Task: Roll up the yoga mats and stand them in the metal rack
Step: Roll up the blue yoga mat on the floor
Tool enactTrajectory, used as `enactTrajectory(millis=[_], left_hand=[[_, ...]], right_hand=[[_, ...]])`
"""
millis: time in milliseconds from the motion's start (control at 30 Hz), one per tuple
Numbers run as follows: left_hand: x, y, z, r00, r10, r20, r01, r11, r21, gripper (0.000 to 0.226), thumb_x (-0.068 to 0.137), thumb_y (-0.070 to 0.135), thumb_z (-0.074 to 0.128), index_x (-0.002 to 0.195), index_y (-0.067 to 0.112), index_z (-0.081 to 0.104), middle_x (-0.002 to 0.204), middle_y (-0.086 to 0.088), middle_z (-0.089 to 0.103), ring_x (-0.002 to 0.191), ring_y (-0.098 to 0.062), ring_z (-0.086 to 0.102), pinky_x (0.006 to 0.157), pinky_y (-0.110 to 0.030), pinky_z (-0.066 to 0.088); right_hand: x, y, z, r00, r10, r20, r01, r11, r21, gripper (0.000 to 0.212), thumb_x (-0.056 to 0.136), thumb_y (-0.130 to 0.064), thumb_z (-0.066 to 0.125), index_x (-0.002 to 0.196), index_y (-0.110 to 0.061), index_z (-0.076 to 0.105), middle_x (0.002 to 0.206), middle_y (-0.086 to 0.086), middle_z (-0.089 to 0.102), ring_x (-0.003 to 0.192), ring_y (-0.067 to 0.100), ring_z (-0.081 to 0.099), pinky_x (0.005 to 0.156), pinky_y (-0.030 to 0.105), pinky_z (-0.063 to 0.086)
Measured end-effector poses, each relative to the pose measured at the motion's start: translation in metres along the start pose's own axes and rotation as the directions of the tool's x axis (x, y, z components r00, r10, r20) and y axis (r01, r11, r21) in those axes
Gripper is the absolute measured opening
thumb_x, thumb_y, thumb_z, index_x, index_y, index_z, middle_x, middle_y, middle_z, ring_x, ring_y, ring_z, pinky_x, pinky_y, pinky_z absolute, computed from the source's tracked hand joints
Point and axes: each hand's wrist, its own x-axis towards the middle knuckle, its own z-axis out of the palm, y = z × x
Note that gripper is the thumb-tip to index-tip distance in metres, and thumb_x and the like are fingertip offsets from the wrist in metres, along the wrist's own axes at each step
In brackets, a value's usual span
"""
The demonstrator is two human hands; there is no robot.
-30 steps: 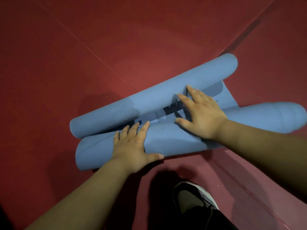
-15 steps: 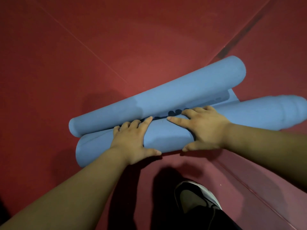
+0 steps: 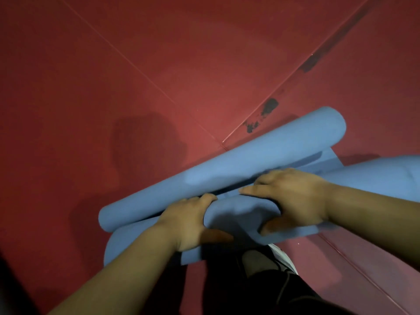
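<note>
A blue yoga mat lies on the red floor, rolled from both ends into two long rolls side by side. The far roll runs from lower left to upper right. The near roll lies under both hands and stretches off the right edge. My left hand grips the near roll, fingers curled over its top, thumb on the near side. My right hand clasps the same roll a little further right, fingers in the gap between the rolls. No metal rack is in view.
Red floor mats with thin seams fill the view. A seam at upper right has black scuffed patches. My shoe and dark trouser leg stand just below the near roll.
Both hands went from pressing flat on the near roll to wrapping around it. The near roll has shifted toward my foot and the strip of flat mat between the rolls has nearly closed.
</note>
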Motion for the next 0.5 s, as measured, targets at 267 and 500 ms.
enactTrajectory(millis=[267, 500], left_hand=[[0.003, -0.003, 0.002, 0.991, -0.011, -0.131, 0.022, 0.996, 0.087, 0.126, 0.054, 0.106, 0.044, 0.157, 0.039, 0.017, 0.156, 0.012, 0.028, 0.144, -0.018, 0.029, 0.118, -0.043, 0.026], [-0.003, -0.002, 0.006, 0.966, -0.062, -0.252, 0.086, 0.993, 0.086, 0.130, 0.054, 0.108, 0.036, 0.159, 0.041, -0.001, 0.169, 0.002, -0.007, 0.156, -0.022, -0.006, 0.125, -0.057, -0.003]], right_hand=[[0.008, 0.014, 0.013, 0.976, 0.013, -0.216, -0.014, 1.000, -0.006, 0.090, 0.088, -0.086, 0.036, 0.162, -0.041, 0.013, 0.163, 0.000, 0.032, 0.150, 0.025, 0.029, 0.122, 0.046, 0.025], [0.009, 0.014, 0.016, 0.898, -0.026, -0.438, 0.011, 0.999, -0.037, 0.081, 0.092, -0.068, 0.054, 0.160, -0.027, 0.033, 0.164, 0.012, 0.032, 0.150, 0.033, 0.033, 0.119, 0.053, 0.032]])
